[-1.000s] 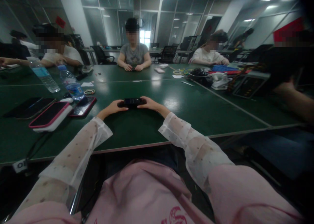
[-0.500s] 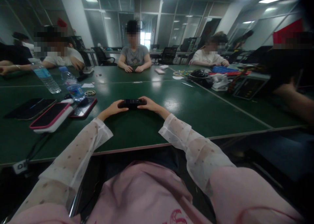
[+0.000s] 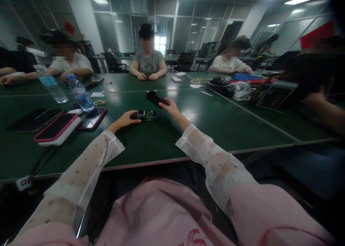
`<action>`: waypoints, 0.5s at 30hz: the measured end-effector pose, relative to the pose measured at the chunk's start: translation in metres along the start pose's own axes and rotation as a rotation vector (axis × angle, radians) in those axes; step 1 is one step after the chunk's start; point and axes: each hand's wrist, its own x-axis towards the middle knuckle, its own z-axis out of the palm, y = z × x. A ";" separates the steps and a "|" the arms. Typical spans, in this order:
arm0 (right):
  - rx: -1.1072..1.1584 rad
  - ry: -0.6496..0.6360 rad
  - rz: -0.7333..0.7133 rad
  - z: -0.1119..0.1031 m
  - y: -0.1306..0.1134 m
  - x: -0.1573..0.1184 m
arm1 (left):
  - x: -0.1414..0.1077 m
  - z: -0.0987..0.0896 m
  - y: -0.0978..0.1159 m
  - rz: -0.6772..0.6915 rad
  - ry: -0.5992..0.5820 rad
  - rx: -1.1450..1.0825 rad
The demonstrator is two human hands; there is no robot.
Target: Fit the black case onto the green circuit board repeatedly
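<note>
Over the green table (image 3: pixel 151 149), my left hand (image 3: pixel 125 119) grips the left end of a small circuit board (image 3: pixel 148 115). A little square screen and other parts show on the board's upper side. My right hand (image 3: pixel 171 108) is closed on the near end of a black plastic cover (image 3: pixel 155 98), tilted and raised just behind and above the board. The two pieces are apart. My fingertips under the board and behind the cover are hidden.
At the left lie a pink-edged phone (image 3: pixel 56 126), a dark tablet-like device (image 3: pixel 35 119) and another phone (image 3: pixel 93 118). Two water bottles (image 3: pixel 52 86) stand behind them. Cables and bags (image 3: pixel 221 86) lie at the back right, near a metal box (image 3: pixel 276 99). Several people sit around the table.
The black cover has come off the device and moved up and back with my right hand, baring the circuit board. My left hand has stayed in place.
</note>
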 end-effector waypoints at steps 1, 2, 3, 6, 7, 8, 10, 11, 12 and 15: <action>-0.050 0.052 0.016 -0.002 0.003 0.001 | 0.000 0.000 0.001 0.004 -0.003 -0.009; -0.120 0.095 0.030 -0.003 0.006 0.002 | -0.001 0.000 0.001 0.003 -0.007 -0.015; -0.210 0.135 0.043 -0.005 0.009 0.003 | -0.001 0.000 0.001 0.001 -0.011 -0.018; -0.536 0.206 0.060 -0.007 0.013 0.001 | 0.000 0.000 -0.002 -0.003 -0.010 -0.018; -0.621 0.208 0.064 -0.007 0.014 0.000 | 0.000 0.000 -0.003 -0.002 -0.009 -0.018; -0.682 0.197 0.071 -0.007 0.014 -0.001 | 0.000 -0.001 -0.004 -0.001 -0.009 -0.018; -0.749 0.150 0.093 -0.006 0.014 -0.004 | 0.001 -0.001 -0.005 -0.006 -0.013 -0.018; -0.770 0.126 0.104 -0.005 0.014 -0.005 | 0.001 -0.001 -0.005 -0.010 -0.017 -0.017; -0.791 0.109 0.111 -0.004 0.014 -0.007 | 0.001 -0.001 -0.004 -0.013 -0.019 -0.018; -0.855 0.114 0.082 -0.002 0.012 -0.010 | 0.001 0.000 -0.003 -0.017 -0.008 -0.023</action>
